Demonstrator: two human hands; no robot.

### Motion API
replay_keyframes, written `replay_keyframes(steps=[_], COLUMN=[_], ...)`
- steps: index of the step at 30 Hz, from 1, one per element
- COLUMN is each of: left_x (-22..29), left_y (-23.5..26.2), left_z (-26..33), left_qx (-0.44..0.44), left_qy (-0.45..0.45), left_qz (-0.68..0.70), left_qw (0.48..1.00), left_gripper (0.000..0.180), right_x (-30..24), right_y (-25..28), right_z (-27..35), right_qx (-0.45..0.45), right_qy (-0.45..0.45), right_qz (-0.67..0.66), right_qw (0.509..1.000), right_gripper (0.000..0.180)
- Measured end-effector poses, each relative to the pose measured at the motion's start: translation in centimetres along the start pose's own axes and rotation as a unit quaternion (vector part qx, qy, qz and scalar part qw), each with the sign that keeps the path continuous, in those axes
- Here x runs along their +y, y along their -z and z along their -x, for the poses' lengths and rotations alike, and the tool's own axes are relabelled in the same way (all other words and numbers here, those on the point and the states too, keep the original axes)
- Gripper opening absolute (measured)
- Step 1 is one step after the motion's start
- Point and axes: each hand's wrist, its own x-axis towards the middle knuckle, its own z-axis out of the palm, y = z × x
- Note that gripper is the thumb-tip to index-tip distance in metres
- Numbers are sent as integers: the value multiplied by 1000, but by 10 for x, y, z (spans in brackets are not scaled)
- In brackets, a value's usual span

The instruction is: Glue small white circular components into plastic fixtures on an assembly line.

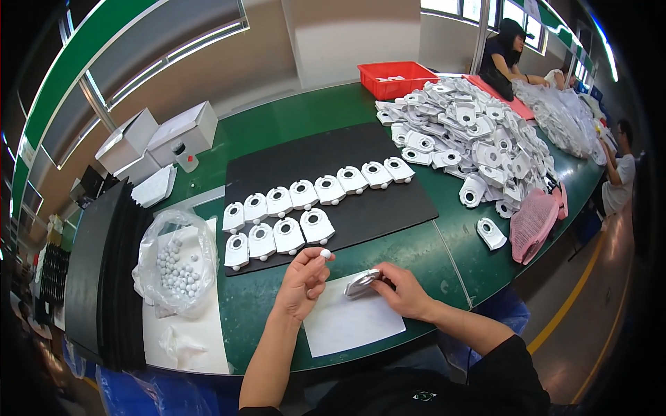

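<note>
Here, the curled left hand pinches a white ball.

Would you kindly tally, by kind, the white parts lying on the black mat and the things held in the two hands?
White parts on the black mat: 12 (8 in the back row, 4 in the front row)
Held part, in the right hand: 1
White ball, in the left hand: 1
Total: 14

factory assembly area: long green workbench w/ heap of identical white pts, yellow floor line, co-worker nearby.
</note>
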Motion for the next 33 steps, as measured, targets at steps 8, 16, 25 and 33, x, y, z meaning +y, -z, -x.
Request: replay_keyframes(steps=[8,16,25,33], left_x=[1,-9,-17,-24], left_y=[-3,-18,-21,-14], left_z=[-1,4,2,-2], left_qx=[-8,2,-17,-44], left_qy=[12,3,-38,-130], left_qz=[-3,-197,-257,-312], left_qw=[1000,980,966,940], left_gripper=[24,19,24,25], right_x=[4,21,20,19], right_y=[-7,1,2,0], right_z=[1,-6,-6,-6], right_qx=[7,26,-2,-8], right_qy=[110,-116,-152,-146], right_qz=[37,-501,-566,-557], right_qw=[993,857,811,817], right_gripper=[18,18,22,21])
